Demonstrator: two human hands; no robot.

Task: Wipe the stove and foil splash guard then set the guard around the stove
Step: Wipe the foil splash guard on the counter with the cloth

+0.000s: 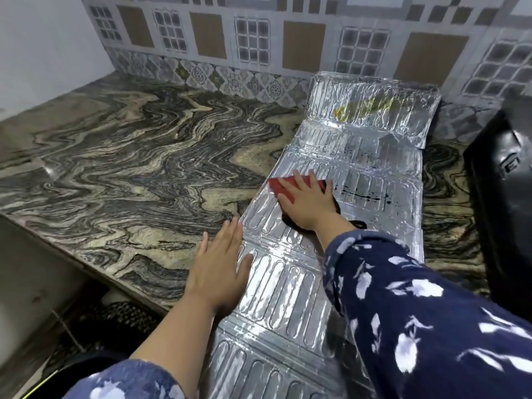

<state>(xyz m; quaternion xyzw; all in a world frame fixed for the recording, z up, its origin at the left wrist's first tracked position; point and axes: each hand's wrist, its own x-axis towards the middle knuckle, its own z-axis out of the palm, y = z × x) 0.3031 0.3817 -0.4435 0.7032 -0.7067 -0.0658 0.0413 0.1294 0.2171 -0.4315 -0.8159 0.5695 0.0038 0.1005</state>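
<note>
A right hand [309, 204] presses a red cloth [283, 189] flat-palmed onto the foil guard [290, 286], left hand [220, 266] released at nine o'clock steadying its edge on the marbled surface [129, 168].

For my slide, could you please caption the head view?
Right hand wipes flat embossed foil splash guard with red cloth; left hand steadies it.

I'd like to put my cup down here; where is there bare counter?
The marbled counter lies bare between the tiled wall and the foil guard. Crowded: right strip between guard and black stove.
</note>
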